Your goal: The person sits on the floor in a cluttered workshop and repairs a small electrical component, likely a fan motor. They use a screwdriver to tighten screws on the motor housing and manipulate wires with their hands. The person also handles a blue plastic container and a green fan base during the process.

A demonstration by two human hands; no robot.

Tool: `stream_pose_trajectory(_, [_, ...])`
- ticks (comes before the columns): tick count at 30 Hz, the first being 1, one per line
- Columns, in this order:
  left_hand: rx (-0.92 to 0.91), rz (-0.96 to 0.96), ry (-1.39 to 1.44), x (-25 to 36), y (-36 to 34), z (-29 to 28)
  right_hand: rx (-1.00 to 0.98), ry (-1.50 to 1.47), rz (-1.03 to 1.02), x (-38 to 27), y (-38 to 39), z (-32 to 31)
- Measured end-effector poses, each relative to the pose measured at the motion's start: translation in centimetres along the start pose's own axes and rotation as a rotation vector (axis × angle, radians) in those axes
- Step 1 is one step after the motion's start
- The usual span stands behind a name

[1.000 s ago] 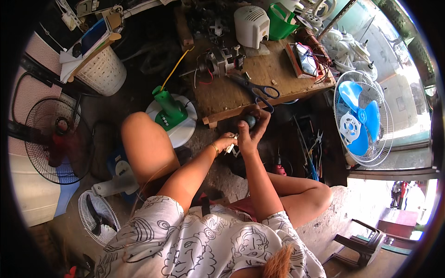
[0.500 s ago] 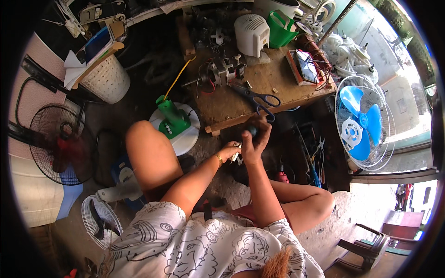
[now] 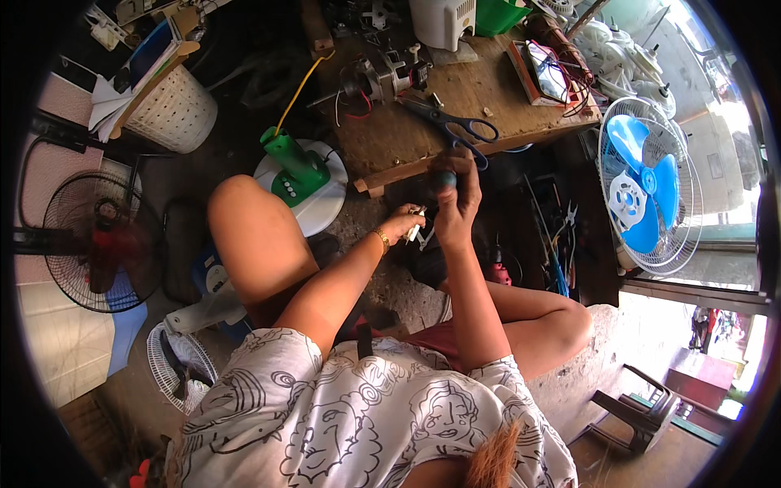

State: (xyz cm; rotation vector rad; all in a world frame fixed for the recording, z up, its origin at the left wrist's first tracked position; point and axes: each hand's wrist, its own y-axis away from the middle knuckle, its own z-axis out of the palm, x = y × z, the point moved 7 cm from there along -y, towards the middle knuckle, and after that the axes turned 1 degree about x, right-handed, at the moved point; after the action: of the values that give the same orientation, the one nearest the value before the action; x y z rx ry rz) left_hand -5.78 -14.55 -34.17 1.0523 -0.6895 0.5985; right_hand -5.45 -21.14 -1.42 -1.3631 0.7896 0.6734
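Observation:
My left hand [image 3: 400,224], with a gold band at the wrist, pinches a small white part [image 3: 415,226] in front of my lap. Just right of it, my right hand [image 3: 457,203] is raised with its fingers wrapped round a dark rounded handle [image 3: 443,180]. The rest of that tool is hidden or too small to make out. Beyond my right hand, dark-handled scissors [image 3: 468,128] lie on the wooden table [image 3: 382,159], with their finger loops over its near edge. A bare electric motor [image 3: 378,80] with loose wires rests on the same table.
A green fan base [image 3: 303,175] on a white disc stands left of the table, a yellow cable rising from it. At right is a fan with blue blades [image 3: 648,180]. Pliers and other tools [image 3: 561,236] lie below the table. A dark fan [image 3: 106,244] stands far left.
The whole view has tilted, so the table and both hands sit higher in the picture. My right hand has turned slightly, still round the handle; my left keeps its pinch on the white part.

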Motion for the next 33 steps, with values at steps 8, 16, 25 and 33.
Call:
stream_pose_trajectory(8, [-0.006, -0.002, 0.066, 1.2, 1.0, 0.6, 0.071, -0.229, 0.057, 1.7, -0.1, 0.5])
stream_pose_trajectory(16, [0.052, -0.033, -0.001, 1.6, 1.9, 0.1, -0.009, 0.019, -0.009, -0.8, -2.0, 0.9])
stream_pose_trajectory(25, [-0.047, -0.073, -0.024, 3.7, 4.0, 2.4, 0.122, 0.034, -0.225, 0.8, 0.6, 0.0])
stream_pose_trajectory(33, [-0.053, -0.057, 0.016, 1.7, 2.3, 2.1, -0.049, -0.292, 0.344, 2.5, -0.8, 1.2])
